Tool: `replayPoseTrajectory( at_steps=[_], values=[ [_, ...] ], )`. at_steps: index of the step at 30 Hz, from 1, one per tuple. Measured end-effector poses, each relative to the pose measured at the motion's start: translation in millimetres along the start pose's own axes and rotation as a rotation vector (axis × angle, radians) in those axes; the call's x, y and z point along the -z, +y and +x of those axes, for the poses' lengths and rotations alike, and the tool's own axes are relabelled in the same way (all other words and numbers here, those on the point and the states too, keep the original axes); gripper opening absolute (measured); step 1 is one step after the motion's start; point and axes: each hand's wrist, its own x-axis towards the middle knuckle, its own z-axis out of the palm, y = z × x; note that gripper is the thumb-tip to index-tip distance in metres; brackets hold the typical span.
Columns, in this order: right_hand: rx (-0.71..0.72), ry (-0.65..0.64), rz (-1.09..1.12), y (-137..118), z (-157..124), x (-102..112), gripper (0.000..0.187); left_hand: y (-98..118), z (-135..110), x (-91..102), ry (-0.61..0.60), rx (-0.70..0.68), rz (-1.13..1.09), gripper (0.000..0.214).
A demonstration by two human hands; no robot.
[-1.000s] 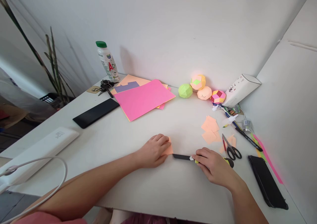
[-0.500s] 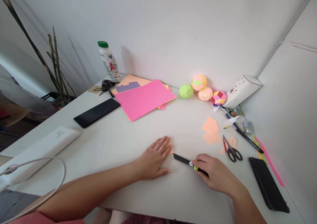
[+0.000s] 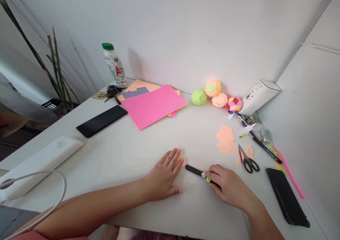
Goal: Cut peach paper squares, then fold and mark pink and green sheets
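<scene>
My left hand (image 3: 166, 174) lies flat on the table, fingers stretched over a small orange piece of paper (image 3: 182, 159) that is partly hidden beneath them. Gripped in my right hand (image 3: 230, 185) is a black utility knife (image 3: 194, 170) with a yellow-green part near my fingers. Its dark tip points left and meets, or nearly meets, the paper's right corner. Several cut orange paper pieces (image 3: 225, 139) lie beyond my right hand. Scissors (image 3: 249, 162) with black handles rest to the right of those pieces.
Pink paper sheets (image 3: 155, 107), a black phone-like slab (image 3: 102, 121) and a bottle (image 3: 115, 66) stand or lie left. Folded paper balls (image 3: 212, 88) sit by the wall. A black pouch (image 3: 288, 197) lies right; a white power strip (image 3: 39, 167) with a cable is left.
My left hand has shifted slightly left, so more of the orange paper shows. The knife in my right hand has moved a little left. The view has shifted slightly.
</scene>
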Motion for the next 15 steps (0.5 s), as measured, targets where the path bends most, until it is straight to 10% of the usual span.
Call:
replayPoseTrajectory(
  at_steps=[15],
  values=[
    [0.003, 0.003, 0.004, -1, 1, 0, 0.029, 16, -2, 1.9, 0.017, 0.1, 0.031, 0.094]
  ],
)
